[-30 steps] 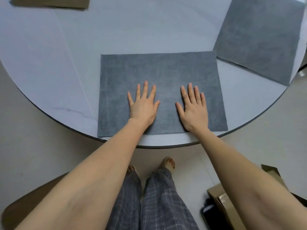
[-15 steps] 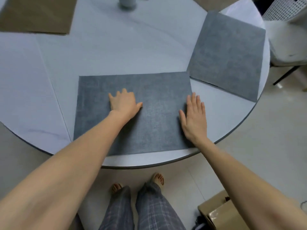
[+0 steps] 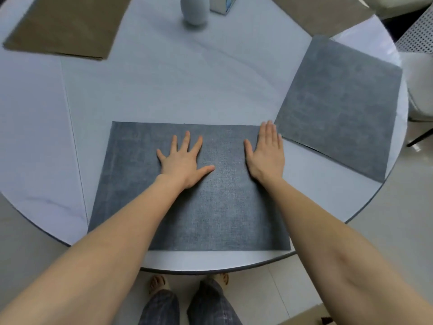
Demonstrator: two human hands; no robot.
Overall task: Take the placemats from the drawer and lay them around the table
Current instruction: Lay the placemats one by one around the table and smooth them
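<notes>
Now both hands, left hand (image 3: pixel 185 160) and right hand (image 3: pixel 266 153), lie flat with fingers open on the near gray mat (image 3: pixel 210 207) on the table (image 3: pixel 164 90).

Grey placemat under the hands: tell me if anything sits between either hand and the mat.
Nothing visible does. The left hand lies flat, fingers spread, directly on the grey placemat. The right hand rests flat at its right edge, fingertips near the mat's far right corner. Neither hand holds anything.
</notes>
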